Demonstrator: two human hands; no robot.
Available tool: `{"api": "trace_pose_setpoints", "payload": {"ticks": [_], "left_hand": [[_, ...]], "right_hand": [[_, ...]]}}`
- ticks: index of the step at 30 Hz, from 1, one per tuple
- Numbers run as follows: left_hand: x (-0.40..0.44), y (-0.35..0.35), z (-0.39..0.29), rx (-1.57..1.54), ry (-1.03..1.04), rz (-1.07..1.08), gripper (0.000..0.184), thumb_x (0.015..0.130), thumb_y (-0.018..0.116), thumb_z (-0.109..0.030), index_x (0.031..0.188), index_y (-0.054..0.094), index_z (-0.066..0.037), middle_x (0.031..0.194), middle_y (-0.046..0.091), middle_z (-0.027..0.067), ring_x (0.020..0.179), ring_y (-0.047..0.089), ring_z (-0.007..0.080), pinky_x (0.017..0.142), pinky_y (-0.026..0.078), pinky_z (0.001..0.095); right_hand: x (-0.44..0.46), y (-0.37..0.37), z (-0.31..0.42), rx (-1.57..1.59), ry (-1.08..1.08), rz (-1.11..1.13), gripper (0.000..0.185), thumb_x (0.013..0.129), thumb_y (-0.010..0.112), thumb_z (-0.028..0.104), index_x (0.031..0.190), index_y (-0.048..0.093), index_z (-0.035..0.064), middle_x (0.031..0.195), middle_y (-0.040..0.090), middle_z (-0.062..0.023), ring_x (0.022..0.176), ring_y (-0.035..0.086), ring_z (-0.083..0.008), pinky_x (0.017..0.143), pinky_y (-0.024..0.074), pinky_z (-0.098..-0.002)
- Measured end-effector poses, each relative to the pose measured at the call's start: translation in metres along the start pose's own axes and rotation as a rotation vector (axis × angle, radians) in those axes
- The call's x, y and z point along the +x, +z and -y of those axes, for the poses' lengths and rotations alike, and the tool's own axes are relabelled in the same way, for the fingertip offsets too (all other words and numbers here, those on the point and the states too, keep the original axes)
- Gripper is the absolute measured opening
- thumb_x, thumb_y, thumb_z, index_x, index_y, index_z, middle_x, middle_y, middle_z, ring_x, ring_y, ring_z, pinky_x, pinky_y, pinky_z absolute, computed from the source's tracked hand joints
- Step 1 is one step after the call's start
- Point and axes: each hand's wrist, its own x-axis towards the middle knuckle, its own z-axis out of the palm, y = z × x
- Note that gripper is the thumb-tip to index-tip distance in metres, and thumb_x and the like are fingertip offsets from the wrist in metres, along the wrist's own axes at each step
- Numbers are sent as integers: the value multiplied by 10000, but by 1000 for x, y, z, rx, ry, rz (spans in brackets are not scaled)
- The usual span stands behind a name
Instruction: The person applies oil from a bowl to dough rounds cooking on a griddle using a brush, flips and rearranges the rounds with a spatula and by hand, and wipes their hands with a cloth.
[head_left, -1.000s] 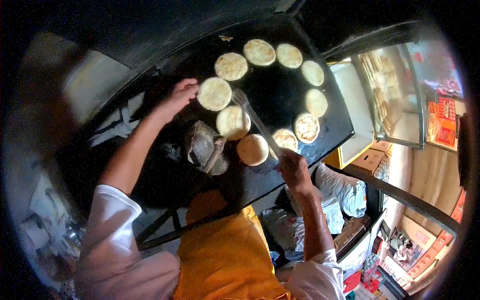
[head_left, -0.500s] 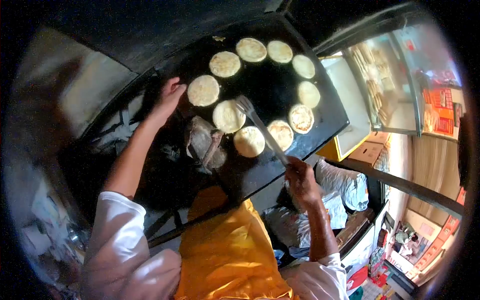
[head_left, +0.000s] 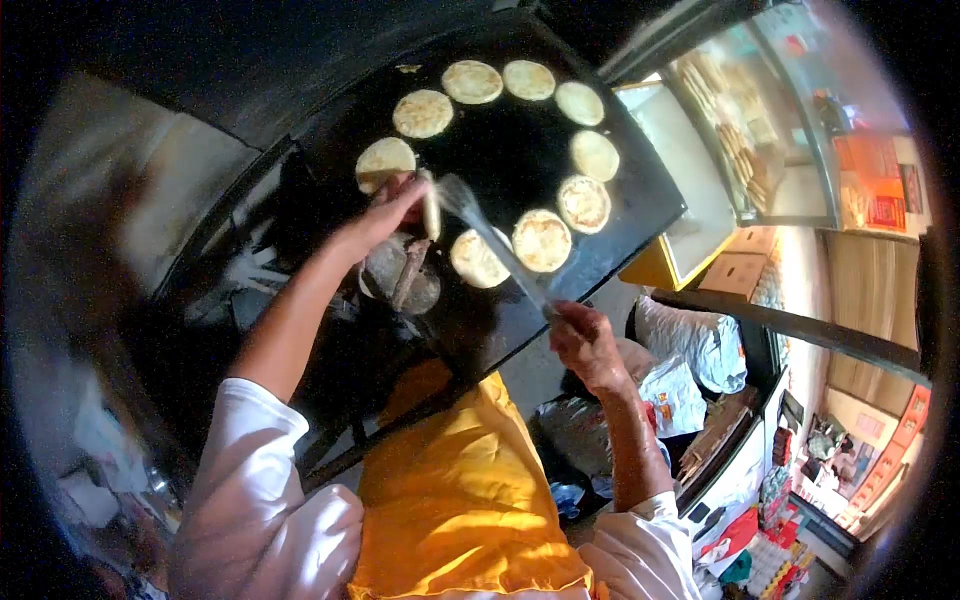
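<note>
The left hand (head_left: 388, 214) is over the left part of a black griddle (head_left: 642, 195), its thumb and fingers drawn together on 1 pale flatbread (head_left: 433, 216). That round is seen edge-on, raised nearly upright, pinched near its far end.

The right hand (head_left: 585, 345), at the griddle's near edge, has its fingers wrapped tightly around the handle of a metal spatula (head_left: 523, 276). The spatula slants far and left, its blade just beside the raised flatbread; the blade is blurred, so whether the 2 touch is hard to say.

9 other flatbreads (head_left: 472, 82) lie flat in a loose ring, several browned in patches. 1 lies just beyond the left hand; 2 lie side by side under the line of the spatula's shaft.

A grey object (head_left: 388, 268) with a brown strip across it sits just on the near side of the left hand. White sacks (head_left: 700, 340) are at the right, below griddle level.
</note>
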Motion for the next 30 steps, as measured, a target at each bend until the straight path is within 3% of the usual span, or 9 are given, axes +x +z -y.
{"api": "trace_pose_setpoints", "payload": {"ticks": [2, 6, 8, 9, 14, 18, 24, 27, 30], "left_hand": [[4, 2, 0, -235, 5, 150, 752, 895, 425, -654, 1416, 357, -115, 1296, 533, 85, 1155, 536, 207, 995, 406, 390], [0, -1, 6, 142, -50, -251, 630, 932, 477, -527, 1396, 373, -113, 1215, 565, 78, 1129, 547, 213, 958, 430, 386], [10, -21, 27, 217, 269, -313, 564, 930, 540, -405, 1389, 380, -120, 1115, 578, 63, 1062, 565, 204, 893, 456, 401], [4, -28, 28, 162, 242, -322, 536, 912, 575, -319, 1379, 396, -126, 1037, 576, 46, 1008, 567, 175, 841, 465, 381], [-26, 22, 6, 69, 146, -28, 439, 908, 563, -277, 1309, 493, -111, 1135, 596, 40, 1032, 568, 155, 859, 465, 342], [-10, 81, 14, 106, 136, 83, 508, 953, 526, -326, 1383, 402, -84, 1285, 522, 110, 1153, 512, 210, 960, 419, 361], [-9, 97, -12, 269, -1, 176, 732, 931, 508, -491, 1477, 221, -97, 1341, 474, 169, 1230, 464, 243, 1022, 371, 370], [-15, 92, -21, 126, 8, 242, 780, 892, 514, -575, 1473, 246, -128, 1388, 415, 147, 1270, 404, 299, 1016, 368, 433], [-6, 84, -12, 146, 53, 30, 683, 906, 538, -512, 1426, 340, -115, 1338, 467, 123, 1243, 444, 242, 995, 392, 398]], "right_hand": [[-6, 8, 12, -8, 12, 16, 267, 950, 521, 109, 1151, 568, -60, 715, 522, -1, 623, 455, -94, 547, 398, -253], [-28, 13, 4, 7, -3, -36, 265, 951, 480, 91, 1149, 554, -69, 715, 503, -4, 644, 446, -93, 573, 404, -262], [-54, 7, -20, 118, 95, -74, 274, 955, 466, 89, 1170, 537, -64, 741, 516, -9, 647, 451, -93, 577, 400, -253], [-71, 4, -32, 124, 99, -76, 274, 955, 466, 89, 1170, 537, -64, 741, 516, -9, 647, 451, -93, 577, 400, -253], [-138, 24, -99, 364, 241, -243, 271, 956, 494, 90, 1168, 521, -77, 758, 512, -12, 632, 452, -87, 545, 377, -246], [-122, 46, -107, 383, 338, -205, 260, 958, 519, 95, 1170, 546, -54, 725, 495, 6, 583, 420, -77, 505, 345, -248], [-112, 71, -104, 466, 127, -203, 243, 969, 515, 169, 1115, 578, -15, 682, 482, 28, 562, 401, -60, 496, 327, -234], [-118, 67, -91, 435, 120, -169, 257, 973, 509, 163, 1145, 575, -16, 699, 489, 28, 577, 411, -57, 503, 330, -229], [-123, 61, -101, 406, 91, -221, 291, 966, 503, 122, 1213, 550, -23, 715, 504, 20, 577, 420, -61, 518, 362, -232]]}}
